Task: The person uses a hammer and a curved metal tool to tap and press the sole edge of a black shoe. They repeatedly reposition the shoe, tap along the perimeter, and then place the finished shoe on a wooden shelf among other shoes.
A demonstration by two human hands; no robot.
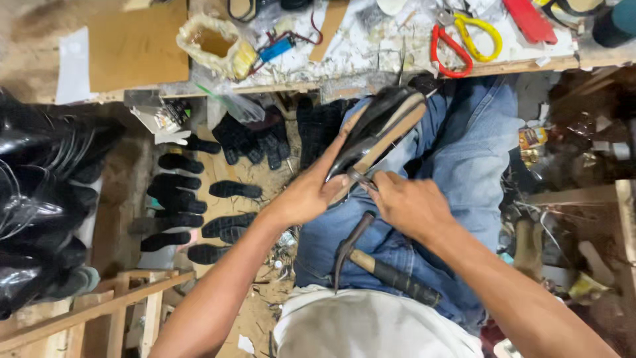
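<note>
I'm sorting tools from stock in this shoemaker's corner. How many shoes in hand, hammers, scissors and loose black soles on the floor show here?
Shoe on a last, held by the left hand and right hand: 1
Hammer on the lap: 1
Scissors, red and yellow, on the bench: 2
Loose black soles, roughly, since some overlap: 10
Total: about 14

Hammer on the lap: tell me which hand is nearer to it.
Right. The right hand sits just above the hammer, nearly over its head, gripping a small tool at the shoe. The left hand holds the shoe, farther to the left.
</note>
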